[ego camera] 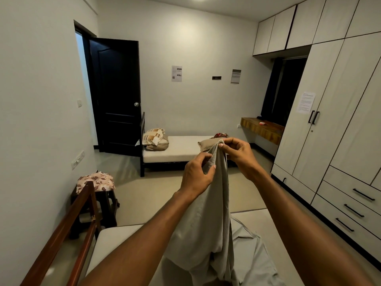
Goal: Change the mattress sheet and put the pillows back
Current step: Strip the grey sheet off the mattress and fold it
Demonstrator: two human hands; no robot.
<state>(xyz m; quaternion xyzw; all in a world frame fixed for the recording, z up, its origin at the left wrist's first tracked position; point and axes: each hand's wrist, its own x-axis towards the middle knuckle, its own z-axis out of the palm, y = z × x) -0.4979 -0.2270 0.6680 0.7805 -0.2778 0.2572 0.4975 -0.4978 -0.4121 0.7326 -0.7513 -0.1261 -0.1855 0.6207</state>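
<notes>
**Item: grey bed sheet, held up over the near mattress**

Location. The grey sheet (208,213) hangs in a long gathered bunch between both hands, its lower part trailing onto the bare near mattress (115,240) at the bottom of the view.

Hands. The left hand (198,176) grips the bunched cloth from the side, fingers curled round a fold. The right hand (237,152) pinches the topmost edge between thumb and fingertips, higher up than the left.

Handling (judged). Thin, soft, limp cloth; light, no stiffness, drapes and creases freely. Not fragile. Likely to slide and twist through a loose grip, so best taken at a hem or corner and worked along the edge hand over hand to find the next corner before spreading.

Other stock. Second bed (177,149) across the room with bare mattress, carrying a patterned pillow pile (154,139) at its left end and a tan pillow (207,144) at the right. Floral cloth (95,181) folded on a dark stool (99,205) by the wooden bed rail (68,230). Dark door (115,93) ajar; wardrobe (334,120) on the right.

Writing. Paper notices (176,73) on the far wall and one on the wardrobe door; the print appears too small to read. No brand or label visible on the sheet.
</notes>
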